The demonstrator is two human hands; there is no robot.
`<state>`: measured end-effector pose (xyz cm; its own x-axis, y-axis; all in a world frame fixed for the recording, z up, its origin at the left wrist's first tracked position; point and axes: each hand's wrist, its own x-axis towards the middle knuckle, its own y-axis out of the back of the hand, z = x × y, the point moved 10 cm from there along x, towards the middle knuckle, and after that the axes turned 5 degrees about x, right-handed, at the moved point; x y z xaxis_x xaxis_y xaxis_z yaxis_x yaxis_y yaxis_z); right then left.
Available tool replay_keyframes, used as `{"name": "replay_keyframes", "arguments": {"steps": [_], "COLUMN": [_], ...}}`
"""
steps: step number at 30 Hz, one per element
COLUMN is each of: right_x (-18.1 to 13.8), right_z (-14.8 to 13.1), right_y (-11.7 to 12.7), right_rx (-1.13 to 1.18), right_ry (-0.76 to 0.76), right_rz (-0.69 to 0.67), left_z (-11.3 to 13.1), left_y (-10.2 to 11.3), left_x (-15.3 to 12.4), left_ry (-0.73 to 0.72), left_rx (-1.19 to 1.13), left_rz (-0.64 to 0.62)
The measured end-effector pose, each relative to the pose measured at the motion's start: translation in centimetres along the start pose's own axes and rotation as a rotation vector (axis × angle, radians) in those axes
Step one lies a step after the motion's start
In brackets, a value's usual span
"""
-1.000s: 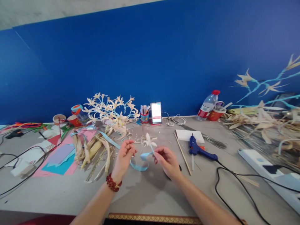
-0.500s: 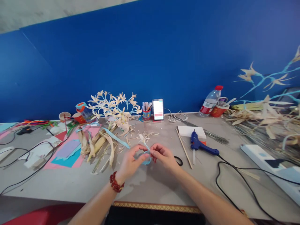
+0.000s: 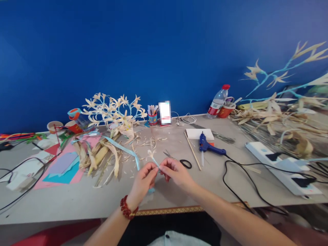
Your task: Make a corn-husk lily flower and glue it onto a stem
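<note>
Between the fingertips of both hands is a small flower (image 3: 151, 154) with pale petals and a light-blue wrapped stem. My left hand (image 3: 145, 177), with a red bead bracelet at its wrist, pinches the stem from the left. From the other side my right hand (image 3: 176, 172) pinches it, its fingers curled. A light-blue strip (image 3: 124, 147) runs across the table toward my left hand, and more blue shows just below that hand. Just beyond my right hand lie scissors (image 3: 185, 164) with black handles, partly hidden by it.
Dried husks (image 3: 102, 155) and a bunch of finished flowers (image 3: 115, 111) stand at left. A blue glue gun (image 3: 206, 145) and a wooden stick (image 3: 193, 152) lie at right, near a power strip (image 3: 279, 169) with black cables. A bottle (image 3: 217, 102) stands by the wall.
The view has tilted down and shifted right. My fingers have drawn closer together on the stem, and the left hand's spread loop has closed. More of the scissors now shows.
</note>
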<state>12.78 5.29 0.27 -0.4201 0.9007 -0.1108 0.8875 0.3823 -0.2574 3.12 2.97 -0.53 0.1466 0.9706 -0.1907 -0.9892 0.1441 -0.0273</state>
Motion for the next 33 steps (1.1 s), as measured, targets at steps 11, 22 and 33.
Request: {"name": "replay_keyframes", "arguments": {"steps": [11,22,33], "right_x": [-3.5,-4.8,-18.1], "right_z": [-2.6,-0.1,10.3], "right_y": [7.6,10.4,0.7], "right_rx": [-1.503,-0.747,0.235], "right_ry": [0.124,-0.371,-0.68], "right_rz": [0.163,0.036,0.06], "left_z": [-5.2,-6.5,-5.7], "left_y": [-0.7,-0.7,-2.0], "left_x": [-1.3,-1.7,-3.4], "left_ry": [0.317,0.445,0.468], "left_rx": [-0.061,0.012,0.033], "left_rz": [-0.141,-0.198,-0.263]}}
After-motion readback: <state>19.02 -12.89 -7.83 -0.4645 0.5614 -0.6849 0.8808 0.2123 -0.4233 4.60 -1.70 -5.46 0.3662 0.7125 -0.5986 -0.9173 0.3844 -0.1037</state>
